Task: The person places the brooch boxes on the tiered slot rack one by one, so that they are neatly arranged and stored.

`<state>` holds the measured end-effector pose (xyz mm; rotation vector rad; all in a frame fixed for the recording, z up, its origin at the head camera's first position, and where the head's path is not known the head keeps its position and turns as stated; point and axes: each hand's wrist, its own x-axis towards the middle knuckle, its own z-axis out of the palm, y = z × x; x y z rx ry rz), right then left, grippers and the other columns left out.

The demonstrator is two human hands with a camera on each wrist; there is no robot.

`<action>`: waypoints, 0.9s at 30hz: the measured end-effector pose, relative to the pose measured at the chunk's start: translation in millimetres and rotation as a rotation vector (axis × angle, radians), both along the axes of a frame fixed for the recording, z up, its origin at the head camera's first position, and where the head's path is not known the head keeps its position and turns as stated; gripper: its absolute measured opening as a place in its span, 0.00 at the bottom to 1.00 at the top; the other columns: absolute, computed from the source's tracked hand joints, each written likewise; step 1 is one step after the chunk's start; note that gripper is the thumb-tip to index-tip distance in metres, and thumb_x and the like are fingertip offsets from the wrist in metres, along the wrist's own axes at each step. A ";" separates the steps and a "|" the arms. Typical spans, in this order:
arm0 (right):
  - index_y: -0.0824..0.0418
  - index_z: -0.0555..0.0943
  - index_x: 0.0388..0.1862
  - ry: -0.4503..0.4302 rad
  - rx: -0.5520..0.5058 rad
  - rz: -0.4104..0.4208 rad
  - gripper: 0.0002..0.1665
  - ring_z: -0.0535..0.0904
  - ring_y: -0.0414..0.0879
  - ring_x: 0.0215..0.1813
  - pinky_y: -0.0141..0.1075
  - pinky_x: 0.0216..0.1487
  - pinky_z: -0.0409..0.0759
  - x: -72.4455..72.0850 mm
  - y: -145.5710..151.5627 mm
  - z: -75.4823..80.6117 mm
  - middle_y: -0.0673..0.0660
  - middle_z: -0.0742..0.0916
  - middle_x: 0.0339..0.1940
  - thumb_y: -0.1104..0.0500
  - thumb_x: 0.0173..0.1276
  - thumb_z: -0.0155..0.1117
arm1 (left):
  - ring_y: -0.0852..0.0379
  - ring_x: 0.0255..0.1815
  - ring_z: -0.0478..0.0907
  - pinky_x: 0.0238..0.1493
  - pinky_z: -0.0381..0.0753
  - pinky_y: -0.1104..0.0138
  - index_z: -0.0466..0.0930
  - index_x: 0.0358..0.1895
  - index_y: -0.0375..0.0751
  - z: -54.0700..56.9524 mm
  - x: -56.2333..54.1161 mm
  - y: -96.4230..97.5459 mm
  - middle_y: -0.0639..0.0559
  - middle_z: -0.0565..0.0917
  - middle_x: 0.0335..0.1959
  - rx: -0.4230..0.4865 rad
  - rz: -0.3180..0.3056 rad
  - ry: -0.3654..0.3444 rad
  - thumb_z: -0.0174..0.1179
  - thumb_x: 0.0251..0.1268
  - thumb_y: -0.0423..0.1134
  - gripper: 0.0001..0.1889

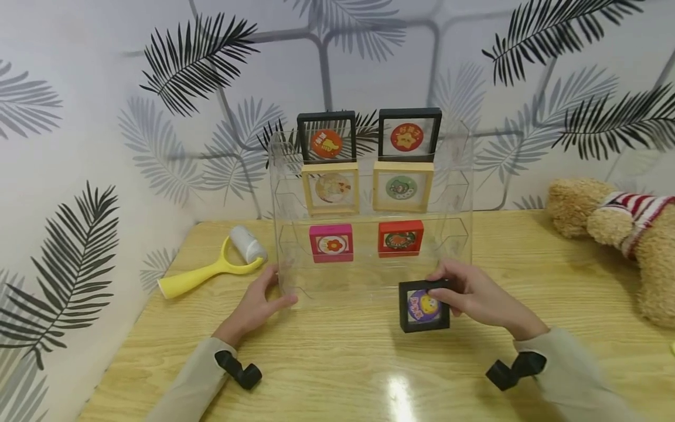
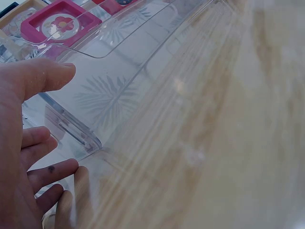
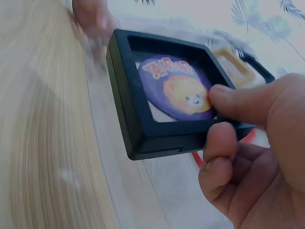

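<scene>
A clear acrylic tiered stand (image 1: 364, 281) holds several small framed badges. On its top tier are two black frames, one with an orange badge (image 1: 326, 143), one with a red star badge (image 1: 407, 137). Two cream frames (image 1: 331, 189) fill the middle tier; below sit a pink frame (image 2: 62, 24) with a flower badge and a red frame (image 1: 401, 238). My right hand (image 1: 477, 293) pinches a black frame (image 3: 169, 129) with a purple bear badge by its right side, before the stand's lower front. My left hand (image 1: 258, 308) rests at the stand's lower left corner, thumb extended and fingers loose.
A yellow-handled lint roller (image 1: 213, 271) lies left of the stand on the wood-grain table (image 1: 327, 363). At the far right lies a teddy bear (image 1: 622, 225) in a striped top. A leaf-patterned wall covering (image 1: 263, 64) rises behind the stand.
</scene>
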<state>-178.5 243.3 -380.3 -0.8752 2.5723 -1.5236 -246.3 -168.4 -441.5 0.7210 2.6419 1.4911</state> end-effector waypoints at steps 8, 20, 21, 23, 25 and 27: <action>0.64 0.75 0.49 0.054 -0.046 -0.023 0.10 0.84 0.47 0.29 0.42 0.30 0.84 -20.7 -57.0 0.0 0.65 0.84 0.43 0.67 0.69 0.59 | 0.39 0.66 0.69 0.68 0.61 0.44 0.60 0.70 0.39 0.5 -0.5 -1.1 0.37 0.71 0.66 0.003 -0.008 -0.023 0.64 0.61 0.40 0.35; 0.65 0.77 0.49 0.498 0.154 0.039 0.13 0.77 0.36 0.24 0.24 0.26 0.75 -39.0 -114.6 -20.4 0.59 0.84 0.40 0.69 0.66 0.62 | 0.39 0.66 0.69 0.68 0.62 0.45 0.60 0.70 0.40 1.2 1.7 1.0 0.37 0.72 0.65 -0.017 0.024 -0.038 0.65 0.60 0.40 0.36; 0.65 0.77 0.49 0.511 0.167 0.048 0.13 0.75 0.34 0.24 0.24 0.26 0.74 -38.7 -116.7 -23.0 0.58 0.84 0.38 0.69 0.66 0.62 | 0.39 0.66 0.68 0.68 0.62 0.45 0.60 0.70 0.39 1.5 1.7 0.9 0.37 0.72 0.65 -0.020 0.025 -0.036 0.65 0.60 0.40 0.36; 0.65 0.77 0.50 0.494 0.162 0.052 0.13 0.74 0.33 0.23 0.23 0.25 0.74 -38.1 -119.2 -26.5 0.57 0.83 0.37 0.69 0.67 0.61 | 0.38 0.67 0.68 0.68 0.62 0.44 0.60 0.71 0.39 1.8 1.4 0.8 0.37 0.71 0.66 -0.027 0.024 -0.030 0.65 0.60 0.41 0.36; 0.65 0.77 0.51 0.472 0.145 0.035 0.14 0.73 0.33 0.22 0.24 0.24 0.74 -37.4 -120.3 -26.8 0.56 0.82 0.34 0.69 0.66 0.62 | 0.38 0.67 0.68 0.68 0.62 0.44 0.60 0.70 0.38 1.8 1.0 0.4 0.36 0.70 0.67 -0.026 0.024 -0.027 0.65 0.60 0.41 0.36; 0.64 0.78 0.51 0.464 0.145 0.017 0.15 0.71 0.33 0.22 0.25 0.24 0.73 -36.8 -120.9 -26.8 0.55 0.82 0.34 0.69 0.65 0.63 | 0.38 0.67 0.67 0.68 0.61 0.44 0.60 0.70 0.38 1.6 1.0 -0.4 0.37 0.69 0.67 -0.023 0.024 -0.032 0.65 0.60 0.41 0.37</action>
